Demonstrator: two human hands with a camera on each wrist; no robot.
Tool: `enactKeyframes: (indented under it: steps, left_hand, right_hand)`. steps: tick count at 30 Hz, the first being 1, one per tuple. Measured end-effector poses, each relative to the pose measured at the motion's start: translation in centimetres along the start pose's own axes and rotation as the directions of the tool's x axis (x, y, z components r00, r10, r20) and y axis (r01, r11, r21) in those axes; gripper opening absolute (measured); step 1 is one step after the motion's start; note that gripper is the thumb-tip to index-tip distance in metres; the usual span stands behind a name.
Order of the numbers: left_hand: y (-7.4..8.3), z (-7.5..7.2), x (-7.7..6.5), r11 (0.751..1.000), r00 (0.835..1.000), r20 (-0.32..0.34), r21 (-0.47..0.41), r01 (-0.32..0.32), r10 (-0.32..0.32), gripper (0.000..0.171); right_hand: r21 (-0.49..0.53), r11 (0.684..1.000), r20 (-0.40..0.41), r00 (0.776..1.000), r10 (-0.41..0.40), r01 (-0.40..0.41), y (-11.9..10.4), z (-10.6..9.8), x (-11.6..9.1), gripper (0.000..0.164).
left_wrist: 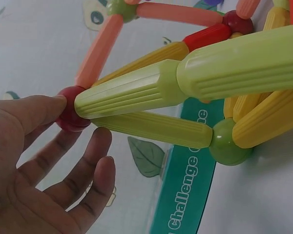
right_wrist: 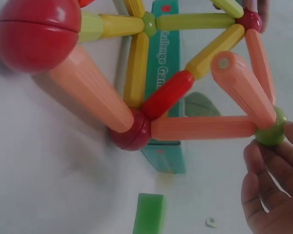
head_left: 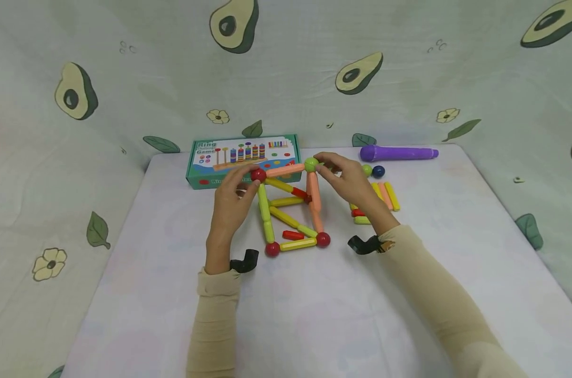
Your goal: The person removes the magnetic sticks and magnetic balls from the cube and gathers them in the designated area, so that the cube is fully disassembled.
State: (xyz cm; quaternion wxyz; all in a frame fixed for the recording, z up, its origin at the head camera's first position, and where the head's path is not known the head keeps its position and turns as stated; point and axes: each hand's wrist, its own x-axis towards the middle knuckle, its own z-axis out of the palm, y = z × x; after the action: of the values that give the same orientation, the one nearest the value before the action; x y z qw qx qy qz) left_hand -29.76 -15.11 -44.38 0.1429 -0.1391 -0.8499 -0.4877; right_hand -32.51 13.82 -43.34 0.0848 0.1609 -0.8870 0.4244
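Note:
A frame of coloured magnetic sticks and balls stands mid-table. My left hand (head_left: 231, 205) pinches its upper left red ball (head_left: 258, 175) between thumb and fingers. At the upper right, my right hand (head_left: 348, 179) grips a green ball (head_left: 311, 164). A salmon stick (head_left: 286, 170) joins these two balls. From the green ball, another salmon stick (right_wrist: 241, 87) juts out, its round metal end uncovered in the right wrist view. Light green sticks (head_left: 264, 205) run from the left ball down to a red ball (head_left: 272, 249); a second red ball (head_left: 323, 240) forms the front right corner.
A green game box (head_left: 205, 182) lies behind the frame. Loose sticks (head_left: 385, 195), a green ball (head_left: 367, 170) and a dark blue ball (head_left: 378, 171) lie to the right, below a purple microphone-shaped thing (head_left: 401, 153). A short red stick (head_left: 292, 235) shows within the frame's outline.

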Motion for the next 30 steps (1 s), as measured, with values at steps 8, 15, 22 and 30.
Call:
enactKeyframes:
  steps: [8,15,22,30]
  left_hand:
    - [0.0,0.3,0.1,1.0,1.0,0.017,-0.002,-0.006,0.006,0.038]
    - [0.1,0.2,0.0,1.0,1.0,0.007,0.002,0.019,-0.019,0.038]
    - [0.1,0.3,0.1,1.0,1.0,0.014,0.009,0.001,-0.001,0.038]
    - [-0.1,0.1,0.1,1.0,1.0,0.006,0.01,0.001,-0.001,0.038]
  right_hand:
    - [0.172,0.97,-0.087,0.978,0.189,-0.172,0.1,1.2,-1.5,0.045]
    - [0.365,0.895,0.003,0.962,0.273,-0.255,0.1,3.0,-1.9,0.047]
    - [0.429,0.872,-0.038,0.959,0.28,-0.237,0.0,3.2,-2.1,0.041]
    - [0.381,0.893,0.01,0.966,0.257,-0.241,0.3,2.8,-2.4,0.046]
